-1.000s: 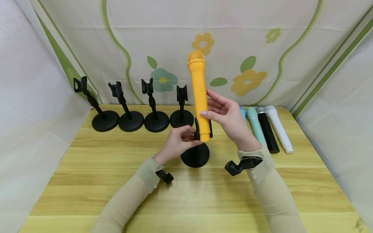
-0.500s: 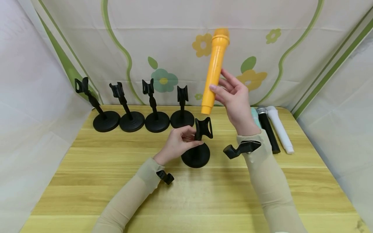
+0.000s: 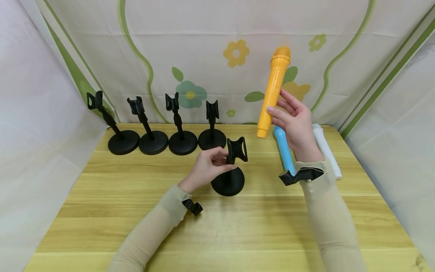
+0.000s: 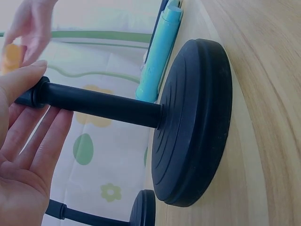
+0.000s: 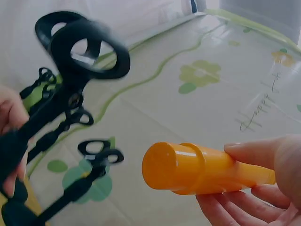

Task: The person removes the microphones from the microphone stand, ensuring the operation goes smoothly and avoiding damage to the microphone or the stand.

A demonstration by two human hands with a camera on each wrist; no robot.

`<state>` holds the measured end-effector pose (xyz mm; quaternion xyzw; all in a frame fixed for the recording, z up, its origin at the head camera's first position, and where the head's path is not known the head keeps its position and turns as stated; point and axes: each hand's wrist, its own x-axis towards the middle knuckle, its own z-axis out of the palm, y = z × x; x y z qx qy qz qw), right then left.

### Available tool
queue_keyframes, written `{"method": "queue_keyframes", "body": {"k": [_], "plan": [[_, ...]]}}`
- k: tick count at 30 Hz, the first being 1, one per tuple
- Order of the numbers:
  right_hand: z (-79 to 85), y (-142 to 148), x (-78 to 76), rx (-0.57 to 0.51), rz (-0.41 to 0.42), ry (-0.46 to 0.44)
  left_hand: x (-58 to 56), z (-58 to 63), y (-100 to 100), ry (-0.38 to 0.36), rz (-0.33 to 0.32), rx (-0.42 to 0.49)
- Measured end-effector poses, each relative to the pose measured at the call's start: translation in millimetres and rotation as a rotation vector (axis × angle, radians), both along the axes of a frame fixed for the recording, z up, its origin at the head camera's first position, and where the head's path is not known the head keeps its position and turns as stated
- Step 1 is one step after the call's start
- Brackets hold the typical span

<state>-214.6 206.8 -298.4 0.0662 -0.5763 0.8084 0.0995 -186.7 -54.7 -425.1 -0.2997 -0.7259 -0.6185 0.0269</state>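
Observation:
My left hand (image 3: 205, 166) grips the stem of a black desktop microphone stand (image 3: 229, 185) whose round base is on the table. In the left wrist view, thumb and fingers hold the stem (image 4: 103, 104) near its top joint. The stand's clip (image 3: 238, 150) holds nothing. To the right and above, my right hand (image 3: 295, 124) pinches a yellow microphone (image 3: 273, 87) in the air, head up and leaning right. Its bottom end (image 5: 160, 165) faces the camera in the right wrist view, apart from the clip.
Several black stands, such as the leftmost stand (image 3: 123, 142), line the table's back left with bare clips. A blue microphone (image 3: 284, 149) and a white microphone (image 3: 327, 149) lie at the back right; my right hand and wrist cover the space between. A patterned cloth (image 3: 204, 22) hangs behind the table.
The yellow microphone was against the stand's clip; my right hand has lifted it out and carried it right, tilting it. My left hand and the stand have stayed in place.

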Motion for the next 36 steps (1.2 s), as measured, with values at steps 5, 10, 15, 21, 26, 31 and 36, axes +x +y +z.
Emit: {"method": "queue_keyframes", "body": {"k": [5,10,15,21,26,31,36], "plan": [[-22.1,18.5,0.5,0.157,-0.031,-0.082,2.2,1.7,1.4,-0.020,0.018,-0.010],[-48.8,35.7,2.0,0.335,-0.034,-0.169,11.9,17.5,2.1,-0.030,0.023,-0.021],[-79.7,48.7,2.8,0.514,0.000,-0.230,17.5,27.6,1.4,-0.038,0.015,-0.019],[-111.7,54.5,6.2,0.601,0.053,-0.286,17.0,28.3,2.0,-0.037,0.023,-0.023],[-130.5,55.6,9.0,0.673,0.068,-0.309,16.6,28.8,2.5,-0.035,0.028,-0.025],[-138.8,52.6,11.6,0.761,0.059,-0.353,17.1,28.5,2.3,-0.037,0.028,-0.024],[-142.0,50.8,12.2,0.828,0.029,-0.379,17.6,27.2,2.1,-0.045,0.029,-0.027]]}}
